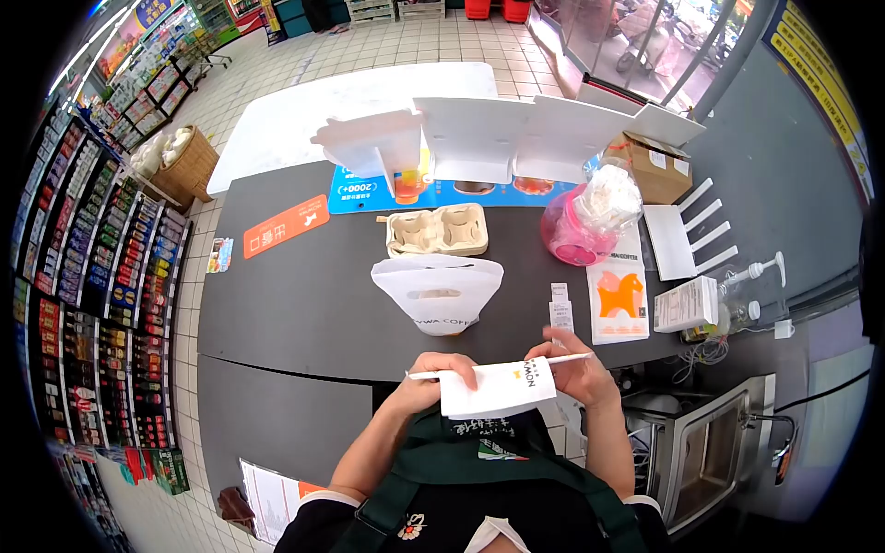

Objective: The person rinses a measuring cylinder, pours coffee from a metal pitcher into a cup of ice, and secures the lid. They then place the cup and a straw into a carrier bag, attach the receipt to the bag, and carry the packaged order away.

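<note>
- Two hands hold a folded white napkin point(500, 392) over the near edge of the table point(304, 323), close to the apron point(498, 461); a thin white stick point(573, 358), perhaps a wrapped straw, shows past both its sides.
- Left hand point(422, 382): closed on the napkin and stick at the left, thumb flat on the printed face; a light press there should hold the layers together without creasing them.
- Right hand point(583, 378): at the right end, seemingly gripping the stick, thumb and fingers around it; how firmly it grips I cannot tell, and the fingertips behind are hidden.
- The stick slopes slightly, its right end farther away; levelling both wrists would probably keep napkin and stick in line, while pulling unevenly could let the stick slide out.
- The napkin's near edge hangs loose; guiding it with a fingertip seems better than squeezing, since thin paper could crumple or tear.
- A white bag point(437, 300) stands just beyond, its handle hole upright; a carrier point(436, 230) lies behind it, a receipt point(560, 313) to the right; keeping the elbows low and the hands on the near side should avoid brushing them.
</note>
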Tool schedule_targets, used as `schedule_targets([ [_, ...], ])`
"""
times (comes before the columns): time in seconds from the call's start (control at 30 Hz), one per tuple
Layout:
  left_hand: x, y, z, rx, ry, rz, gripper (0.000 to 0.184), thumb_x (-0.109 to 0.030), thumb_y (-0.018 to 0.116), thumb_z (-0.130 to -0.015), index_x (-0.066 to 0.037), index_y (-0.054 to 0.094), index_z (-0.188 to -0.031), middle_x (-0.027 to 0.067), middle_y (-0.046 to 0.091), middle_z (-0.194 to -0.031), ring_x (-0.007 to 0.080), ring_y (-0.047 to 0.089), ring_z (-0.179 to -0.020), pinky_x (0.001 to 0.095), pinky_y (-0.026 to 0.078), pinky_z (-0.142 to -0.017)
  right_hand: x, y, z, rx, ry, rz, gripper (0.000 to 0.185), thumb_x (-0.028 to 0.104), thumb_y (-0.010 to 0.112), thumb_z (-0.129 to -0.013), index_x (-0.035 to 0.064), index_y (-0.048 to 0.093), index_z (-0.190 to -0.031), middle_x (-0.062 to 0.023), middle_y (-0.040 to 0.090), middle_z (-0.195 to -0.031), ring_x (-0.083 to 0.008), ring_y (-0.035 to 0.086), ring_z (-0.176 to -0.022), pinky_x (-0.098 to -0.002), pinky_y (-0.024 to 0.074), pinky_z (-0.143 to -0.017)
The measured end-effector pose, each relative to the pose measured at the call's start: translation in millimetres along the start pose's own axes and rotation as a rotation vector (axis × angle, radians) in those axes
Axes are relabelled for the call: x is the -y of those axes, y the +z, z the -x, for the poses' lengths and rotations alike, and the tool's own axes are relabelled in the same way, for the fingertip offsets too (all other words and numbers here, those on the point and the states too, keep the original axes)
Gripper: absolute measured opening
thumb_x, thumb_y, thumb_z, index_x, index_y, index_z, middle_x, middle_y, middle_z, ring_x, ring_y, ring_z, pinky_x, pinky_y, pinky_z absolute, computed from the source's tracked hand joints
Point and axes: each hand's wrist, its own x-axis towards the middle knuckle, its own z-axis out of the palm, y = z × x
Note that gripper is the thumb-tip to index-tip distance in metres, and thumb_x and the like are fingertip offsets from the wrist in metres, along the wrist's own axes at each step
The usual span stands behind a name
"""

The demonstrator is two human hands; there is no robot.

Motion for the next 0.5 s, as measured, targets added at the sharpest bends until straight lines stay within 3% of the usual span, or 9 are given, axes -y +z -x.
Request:
schedule_targets([
  [0.07, -29.4, 8.7, -8.5, 0.092, 0.142, -0.327, 0.017, 0.006, 0.052, -0.073, -0.003, 0.065, -0.08, 0.0079, 0.064, -0.083, 0.0175, 0.061, -0.078, 0.0271, 0.047, -0.068, -6.4, 5.7, -3.1, -0.071, 0.05, -0.258, 0.032, 0.009, 0.068, -0.078, 0.0011, 0.059, -0.108, -0.0143, 0.058, -0.105, -0.0204, 0.06, -0.09, -0.0266, 0.0506, -0.074],
  [0.1, -32.6, 9.9, -10.4, 0.137, 0.163, -0.492, 0.025, 0.01, 0.052, -0.066, -0.004, 0.065, -0.083, 0.0098, 0.064, -0.087, 0.0229, 0.062, -0.079, 0.0295, 0.049, -0.067, -9.6, 8.6, -4.7, -0.111, 0.069, -0.387, 0.034, 0.011, 0.068, -0.081, 0.0009, 0.057, -0.111, -0.0145, 0.059, -0.105, -0.0206, 0.061, -0.09, -0.0271, 0.0517, -0.073],
  [0.17, -46.4, 19.7, -13.9, 0.211, 0.176, -0.693, 0.024, 0.011, 0.055, -0.068, -0.004, 0.067, -0.083, 0.0103, 0.065, -0.095, 0.0252, 0.064, -0.081, 0.0297, 0.051, -0.07, -40.9, -17.9, -0.4, -0.284, 0.134, -0.221, 0.024, 0.008, 0.066, -0.081, 0.0012, 0.06, -0.104, -0.0111, 0.063, -0.096, -0.017, 0.061, -0.084, -0.0266, 0.0516, -0.071],
  [0.2, -48.3, 19.3, -14.4, 0.275, 0.187, -0.735, 0.036, 0.013, 0.055, -0.065, -0.005, 0.066, -0.095, 0.009, 0.064, -0.101, 0.0261, 0.063, -0.086, 0.031, 0.051, -0.074, -38.6, -17.3, -0.4, -0.34, 0.072, -0.178, 0.015, 0.005, 0.064, -0.082, 0.0016, 0.061, -0.096, -0.0078, 0.064, -0.086, -0.0145, 0.062, -0.077, -0.0267, 0.0516, -0.07],
  [0.23, -51.3, 21.4, -15.5, 0.268, 0.187, -0.737, 0.036, 0.013, 0.055, -0.065, -0.005, 0.066, -0.095, 0.009, 0.064, -0.101, 0.0261, 0.063, -0.086, 0.031, 0.051, -0.074, -28.4, -14.2, -2.8, -0.365, 0.062, -0.137, 0.011, 0.004, 0.065, -0.079, 0.001, 0.062, -0.089, -0.0075, 0.063, -0.082, -0.0145, 0.061, -0.073, -0.0255, 0.0504, -0.067],
  [0.33, -75.7, 24.6, -13.1, 0.067, 0.319, -0.897, 0.057, 0.006, 0.063, -0.067, -0.007, 0.055, -0.122, 0.0116, 0.061, -0.108, 0.0289, 0.06, -0.097, 0.0374, 0.049, -0.085, 16.9, -17.0, -2.0, -0.512, -0.069, 0.189, 0.011, 0.0, 0.068, -0.07, 0.0, 0.063, -0.079, -0.0071, 0.062, -0.076, -0.0137, 0.059, -0.069, -0.0244, 0.0479, -0.063],
  [0.37, -94.7, 11.5, -8.7, -0.022, 0.384, -1.035, 0.052, -0.001, 0.07, -0.065, -0.004, 0.059, -0.116, 0.0114, 0.061, -0.111, 0.0278, 0.06, -0.096, 0.0365, 0.049, -0.083, 38.2, -18.7, -1.1, -0.561, -0.17, 0.298, 0.011, -0.001, 0.069, -0.067, -0.0003, 0.063, -0.076, -0.007, 0.062, -0.074, -0.0134, 0.058, -0.068, -0.0243, 0.0473, -0.062],
  [0.43, -132.0, 1.2, -2.6, -0.339, 0.631, -1.285, 0.049, -0.007, 0.076, -0.058, -0.006, 0.063, -0.105, 0.0097, 0.06, -0.093, 0.0282, 0.055, -0.083, 0.0369, 0.045, -0.074, 90.5, 1.1, -9.9, -0.539, -0.476, 0.4, 0.013, -0.003, 0.069, -0.063, -0.0009, 0.063, -0.075, -0.0066, 0.061, -0.071, -0.0128, 0.057, -0.064, -0.0244, 0.0468, -0.062],
  [0.5, -151.5, -4.9, -6.2, -0.406, 0.497, -1.609, 0.041, -0.011, 0.077, -0.06, -0.01, 0.063, -0.099, 0.0081, 0.051, -0.103, 0.0283, 0.048, -0.097, 0.0397, 0.038, -0.083, 130.6, 22.3, -23.1, -0.433, -0.623, 0.661, 0.016, -0.005, 0.071, -0.062, -0.0016, 0.065, -0.077, -0.0079, 0.062, -0.07, -0.0136, 0.058, -0.062, -0.0254, 0.0479, -0.06],
])
